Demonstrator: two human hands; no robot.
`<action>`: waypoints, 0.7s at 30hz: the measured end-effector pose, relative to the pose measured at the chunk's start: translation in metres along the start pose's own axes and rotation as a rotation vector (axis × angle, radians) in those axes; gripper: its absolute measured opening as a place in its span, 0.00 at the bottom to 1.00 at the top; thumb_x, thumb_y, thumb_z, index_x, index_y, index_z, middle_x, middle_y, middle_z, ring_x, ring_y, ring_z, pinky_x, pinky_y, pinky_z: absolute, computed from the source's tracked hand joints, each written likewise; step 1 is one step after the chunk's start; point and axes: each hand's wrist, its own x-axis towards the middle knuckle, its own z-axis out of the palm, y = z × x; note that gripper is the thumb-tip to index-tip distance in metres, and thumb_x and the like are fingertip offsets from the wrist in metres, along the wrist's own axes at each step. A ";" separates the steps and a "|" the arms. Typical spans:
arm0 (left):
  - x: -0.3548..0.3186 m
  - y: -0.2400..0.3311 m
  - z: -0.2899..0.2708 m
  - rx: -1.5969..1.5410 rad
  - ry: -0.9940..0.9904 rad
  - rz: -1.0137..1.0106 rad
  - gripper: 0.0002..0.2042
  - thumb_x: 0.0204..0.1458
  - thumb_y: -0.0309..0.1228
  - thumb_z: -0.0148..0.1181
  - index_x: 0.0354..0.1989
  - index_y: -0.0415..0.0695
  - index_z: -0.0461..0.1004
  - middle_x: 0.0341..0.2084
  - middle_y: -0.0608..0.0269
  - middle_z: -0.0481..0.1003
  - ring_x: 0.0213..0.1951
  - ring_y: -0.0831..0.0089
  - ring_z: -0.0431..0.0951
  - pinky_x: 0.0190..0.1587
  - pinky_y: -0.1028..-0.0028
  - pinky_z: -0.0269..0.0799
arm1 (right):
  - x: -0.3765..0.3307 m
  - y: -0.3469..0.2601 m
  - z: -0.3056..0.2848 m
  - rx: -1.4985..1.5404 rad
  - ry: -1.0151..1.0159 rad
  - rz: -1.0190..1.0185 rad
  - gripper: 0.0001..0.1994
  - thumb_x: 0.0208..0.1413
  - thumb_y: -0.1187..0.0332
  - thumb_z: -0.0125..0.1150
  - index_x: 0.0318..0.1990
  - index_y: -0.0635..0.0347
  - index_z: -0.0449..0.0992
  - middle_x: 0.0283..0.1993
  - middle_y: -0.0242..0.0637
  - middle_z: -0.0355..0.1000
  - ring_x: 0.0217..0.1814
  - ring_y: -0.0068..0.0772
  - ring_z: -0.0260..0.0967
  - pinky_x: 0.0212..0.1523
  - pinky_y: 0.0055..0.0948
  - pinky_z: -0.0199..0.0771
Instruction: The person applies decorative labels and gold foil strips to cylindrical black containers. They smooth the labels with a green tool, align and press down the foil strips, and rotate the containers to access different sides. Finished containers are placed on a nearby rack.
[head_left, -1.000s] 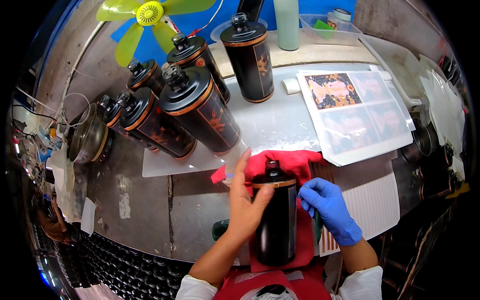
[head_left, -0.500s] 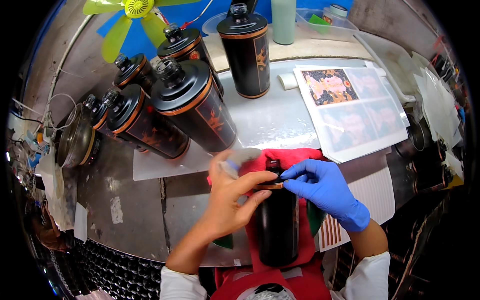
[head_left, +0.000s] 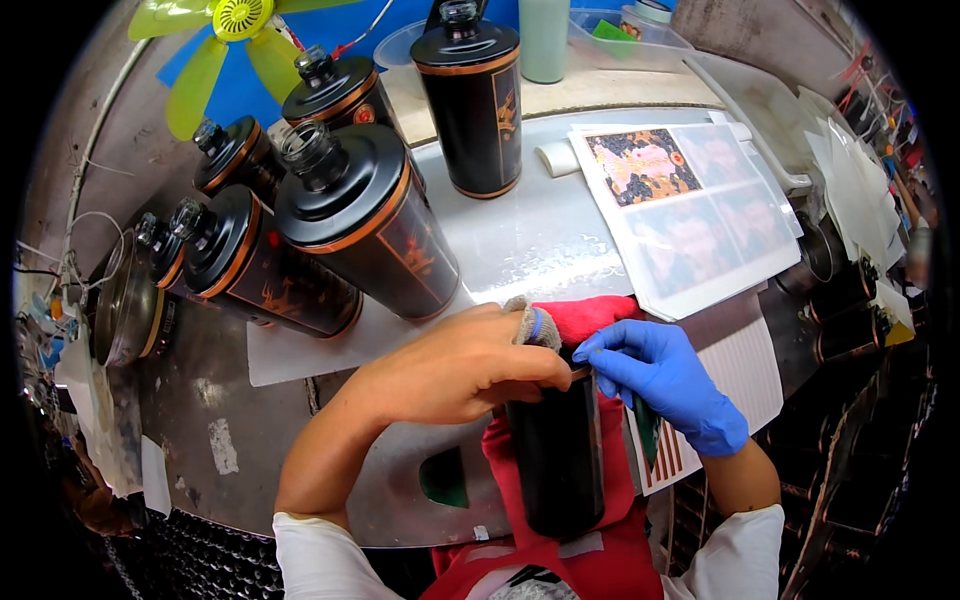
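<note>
Black cylindrical bottle [head_left: 555, 460] | copper shoulder band [head_left: 581, 374] | left hand [head_left: 460, 365] curled, grip unclear | right hand [head_left: 668, 385] pinched closed

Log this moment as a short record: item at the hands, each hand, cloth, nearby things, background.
Item: black cylindrical bottle with a copper-coloured band, neck pointing away from the person
Left hand: bare hand with a grey knitted finger cover, at the bottle's shoulder; grip partly hidden
Right hand: blue-gloved hand, fingertips bunched beside the band; anything pinched is unclear
Cloth: red fabric under and behind the bottle
Nearby: six similar black bottles; white printed sheet
Background: yellow-green fan
</note>
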 end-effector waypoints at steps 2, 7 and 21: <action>0.002 -0.001 -0.001 -0.011 -0.012 0.014 0.13 0.41 0.23 0.64 0.37 0.48 0.74 0.31 0.63 0.72 0.34 0.62 0.71 0.39 0.68 0.65 | 0.001 -0.001 0.002 0.004 0.004 -0.001 0.09 0.55 0.71 0.57 0.41 0.65 0.75 0.26 0.30 0.71 0.27 0.13 0.65 0.28 0.14 0.66; -0.001 -0.003 -0.005 -0.078 -0.035 -0.029 0.14 0.43 0.25 0.65 0.38 0.46 0.70 0.32 0.63 0.72 0.34 0.65 0.71 0.38 0.69 0.65 | 0.000 0.003 0.013 -0.169 0.131 -0.114 0.08 0.52 0.71 0.61 0.39 0.63 0.76 0.26 0.27 0.71 0.25 0.11 0.63 0.28 0.14 0.66; -0.027 -0.007 0.019 -0.086 0.330 -0.165 0.36 0.41 0.37 0.69 0.60 0.43 0.60 0.56 0.52 0.64 0.57 0.57 0.62 0.59 0.65 0.56 | -0.013 -0.013 0.038 -0.362 0.103 -0.230 0.13 0.42 0.72 0.71 0.36 0.64 0.76 0.25 0.26 0.69 0.21 0.08 0.57 0.22 0.13 0.62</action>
